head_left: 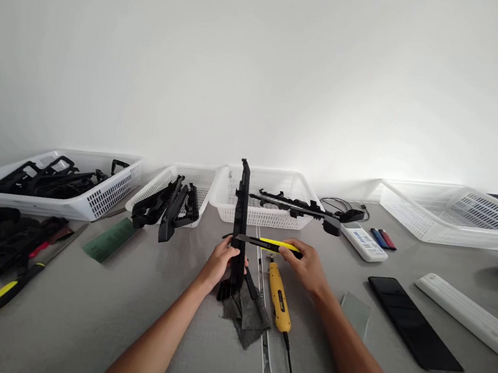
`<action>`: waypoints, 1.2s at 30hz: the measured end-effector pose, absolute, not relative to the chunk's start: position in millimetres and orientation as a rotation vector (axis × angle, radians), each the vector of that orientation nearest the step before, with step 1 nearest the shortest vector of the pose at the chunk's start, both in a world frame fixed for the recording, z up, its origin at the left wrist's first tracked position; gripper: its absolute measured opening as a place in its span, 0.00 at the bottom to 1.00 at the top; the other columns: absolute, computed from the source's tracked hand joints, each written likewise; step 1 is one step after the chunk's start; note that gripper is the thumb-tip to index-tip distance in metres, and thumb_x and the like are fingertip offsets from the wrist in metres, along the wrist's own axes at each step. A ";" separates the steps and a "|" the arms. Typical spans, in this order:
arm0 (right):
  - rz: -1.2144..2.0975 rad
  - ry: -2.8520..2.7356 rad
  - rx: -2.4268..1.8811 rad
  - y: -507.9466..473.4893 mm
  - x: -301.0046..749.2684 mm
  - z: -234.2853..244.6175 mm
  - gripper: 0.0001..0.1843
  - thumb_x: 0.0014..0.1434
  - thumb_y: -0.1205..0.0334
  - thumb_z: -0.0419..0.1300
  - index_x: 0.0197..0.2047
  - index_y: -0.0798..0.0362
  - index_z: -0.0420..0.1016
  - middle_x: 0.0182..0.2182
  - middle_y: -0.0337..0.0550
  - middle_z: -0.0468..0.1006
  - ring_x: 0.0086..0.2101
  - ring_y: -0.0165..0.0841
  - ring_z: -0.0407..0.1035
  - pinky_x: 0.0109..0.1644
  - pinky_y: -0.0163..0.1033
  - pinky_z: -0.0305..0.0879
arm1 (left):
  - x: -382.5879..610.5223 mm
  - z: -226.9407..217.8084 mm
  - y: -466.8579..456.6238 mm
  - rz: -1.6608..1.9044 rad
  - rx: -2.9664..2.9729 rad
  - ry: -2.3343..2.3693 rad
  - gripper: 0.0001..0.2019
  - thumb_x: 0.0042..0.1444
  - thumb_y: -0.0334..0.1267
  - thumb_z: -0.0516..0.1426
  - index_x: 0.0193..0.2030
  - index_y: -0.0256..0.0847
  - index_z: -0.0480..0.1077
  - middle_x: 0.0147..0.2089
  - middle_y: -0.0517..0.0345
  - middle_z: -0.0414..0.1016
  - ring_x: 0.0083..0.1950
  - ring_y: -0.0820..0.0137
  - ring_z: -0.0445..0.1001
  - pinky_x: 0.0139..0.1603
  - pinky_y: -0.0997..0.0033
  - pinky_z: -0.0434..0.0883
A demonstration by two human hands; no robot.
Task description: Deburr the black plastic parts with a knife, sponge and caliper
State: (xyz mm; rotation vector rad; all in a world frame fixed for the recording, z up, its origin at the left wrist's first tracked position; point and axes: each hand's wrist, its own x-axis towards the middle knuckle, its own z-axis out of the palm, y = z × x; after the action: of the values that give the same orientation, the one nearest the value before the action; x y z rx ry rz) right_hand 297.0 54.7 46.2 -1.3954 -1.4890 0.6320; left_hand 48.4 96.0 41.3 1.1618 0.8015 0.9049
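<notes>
My left hand [221, 264] is closed around a long black plastic part [240, 222], holding it upright with its lower end over a grey cloth [249, 312]. My right hand [305, 263] grips a yellow and black utility knife [268, 244], held level, with its tip against the side of the black part. A yellow rotary tool [279, 298] with a black cord lies on the table just below my right hand.
Several white baskets sit along the back: one with black parts at left [102, 199], a small one [163, 180], a middle one [268, 214], an empty one at right [455, 211]. A phone [413, 322], a white remote [363, 241], a green sheet [111, 239] and a yellow-handled tool [11, 291] lie around.
</notes>
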 end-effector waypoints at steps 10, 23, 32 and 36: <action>0.658 -1.533 -1.371 53.5 297.8 47.8 0.22 0.64 0.41 0.61 0.36 0.52 0.82 0.31 0.42 0.79 0.33 0.39 0.70 0.38 0.40 0.64 | 47.6 37.5 97.7 0.942 1.104 0.738 0.22 0.59 0.59 0.62 0.43 0.40 0.71 0.25 0.60 0.75 0.23 0.69 0.72 0.26 0.70 0.68; 0.725 -1.588 -1.325 51.4 291.4 52.4 0.25 0.65 0.37 0.61 0.38 0.52 0.82 0.32 0.43 0.81 0.35 0.40 0.72 0.40 0.40 0.65 | 46.7 34.0 102.0 0.919 0.951 0.662 0.41 0.58 0.73 0.57 0.61 0.37 0.72 0.25 0.59 0.76 0.22 0.66 0.73 0.25 0.70 0.69; 0.728 -1.584 -1.294 52.4 292.0 53.1 0.26 0.65 0.35 0.62 0.38 0.51 0.82 0.32 0.43 0.81 0.35 0.40 0.72 0.40 0.40 0.66 | 47.3 37.3 100.8 0.943 0.975 0.667 0.44 0.57 0.77 0.55 0.61 0.37 0.71 0.24 0.60 0.76 0.21 0.67 0.72 0.23 0.70 0.68; 0.782 -1.645 -1.290 52.5 290.8 51.8 0.26 0.64 0.35 0.62 0.36 0.51 0.82 0.29 0.41 0.79 0.31 0.37 0.70 0.35 0.39 0.64 | 47.8 37.5 100.0 0.942 0.956 0.676 0.43 0.56 0.78 0.55 0.58 0.39 0.71 0.25 0.61 0.76 0.21 0.67 0.72 0.23 0.70 0.68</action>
State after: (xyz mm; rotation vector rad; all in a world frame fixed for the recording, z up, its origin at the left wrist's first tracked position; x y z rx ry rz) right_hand 290.8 52.5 51.8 -1.2895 -1.6448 0.7825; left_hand 47.8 100.0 37.5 0.9557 0.6765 0.9422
